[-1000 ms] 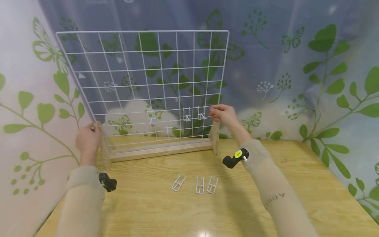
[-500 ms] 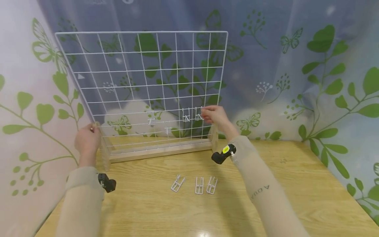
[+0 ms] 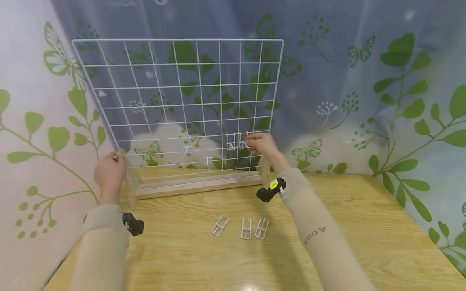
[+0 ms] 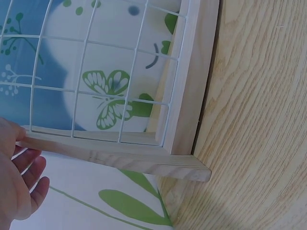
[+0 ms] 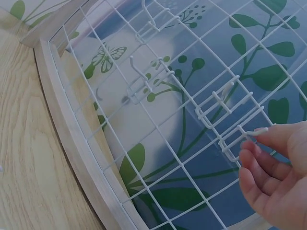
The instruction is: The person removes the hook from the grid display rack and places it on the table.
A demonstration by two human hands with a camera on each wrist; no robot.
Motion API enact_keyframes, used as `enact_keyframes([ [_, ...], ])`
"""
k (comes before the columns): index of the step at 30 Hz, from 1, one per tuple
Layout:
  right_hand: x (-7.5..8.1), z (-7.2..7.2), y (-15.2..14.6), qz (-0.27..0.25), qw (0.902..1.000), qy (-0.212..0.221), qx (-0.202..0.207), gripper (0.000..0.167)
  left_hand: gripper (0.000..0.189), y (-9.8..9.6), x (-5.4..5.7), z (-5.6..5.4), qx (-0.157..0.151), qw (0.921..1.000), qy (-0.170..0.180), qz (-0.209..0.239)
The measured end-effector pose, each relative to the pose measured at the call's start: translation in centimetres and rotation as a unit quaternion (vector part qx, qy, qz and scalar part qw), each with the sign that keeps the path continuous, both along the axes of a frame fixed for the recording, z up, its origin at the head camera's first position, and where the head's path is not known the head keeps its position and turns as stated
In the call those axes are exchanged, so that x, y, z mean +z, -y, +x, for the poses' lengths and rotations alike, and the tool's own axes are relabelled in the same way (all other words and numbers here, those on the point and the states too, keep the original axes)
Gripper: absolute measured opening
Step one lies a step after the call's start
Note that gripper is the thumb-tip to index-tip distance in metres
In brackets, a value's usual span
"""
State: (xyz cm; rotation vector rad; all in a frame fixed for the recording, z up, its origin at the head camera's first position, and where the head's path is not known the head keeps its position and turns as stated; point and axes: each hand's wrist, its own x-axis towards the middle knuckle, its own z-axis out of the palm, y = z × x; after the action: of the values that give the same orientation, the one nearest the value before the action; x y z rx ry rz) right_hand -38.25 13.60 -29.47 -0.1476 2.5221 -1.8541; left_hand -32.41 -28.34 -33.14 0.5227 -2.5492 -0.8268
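Observation:
A white wire grid panel (image 3: 220,86) stands upright in a wooden base (image 3: 196,187). At its left end my left hand (image 3: 110,171) grips the wooden side post (image 4: 91,154), thumb and fingers at the post's upper end in the left wrist view. My right hand (image 3: 263,146) pinches the projecting prong of a white wire hook (image 5: 233,139) that hangs on the grid's lower right part. Just left of it hangs another wire hook (image 3: 231,142). Two more white hooks, one upper (image 3: 187,148) and one lower (image 3: 208,160), sit further left on the grid.
Three loose white wire hooks, the left one (image 3: 220,225), the middle one (image 3: 246,228) and the right one (image 3: 261,228), lie on the wooden table (image 3: 189,258) in front of the stand. A curtain with leaf prints (image 3: 327,81) hangs close behind the grid.
My right hand has moved left from beside the grid's right edge onto the hook and pinches it. That hook has shifted slightly left, closer to its neighbour. The left hand stays on the post.

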Motion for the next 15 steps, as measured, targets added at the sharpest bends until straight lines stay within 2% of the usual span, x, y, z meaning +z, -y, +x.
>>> enact_keyframes([
  [4, -0.06, 0.0, -0.12, -0.008, 0.9999, 0.01, 0.004, 0.032, 0.049, -0.02, -0.01, -0.11, -0.004, 1.0, 0.002, 0.002],
  [12, -0.07, -0.31, -0.07, -0.077, 0.9947, 0.045, 0.05, 0.036, 0.051, 0.12, -0.14, -0.21, -0.005, 1.0, 0.003, 0.002],
  [15, -0.02, -0.23, 0.1, -0.074, 0.9947, 0.047, 0.053, 0.035, 0.05, 0.1, -0.09, -0.14, -0.003, 1.0, 0.006, 0.003],
])
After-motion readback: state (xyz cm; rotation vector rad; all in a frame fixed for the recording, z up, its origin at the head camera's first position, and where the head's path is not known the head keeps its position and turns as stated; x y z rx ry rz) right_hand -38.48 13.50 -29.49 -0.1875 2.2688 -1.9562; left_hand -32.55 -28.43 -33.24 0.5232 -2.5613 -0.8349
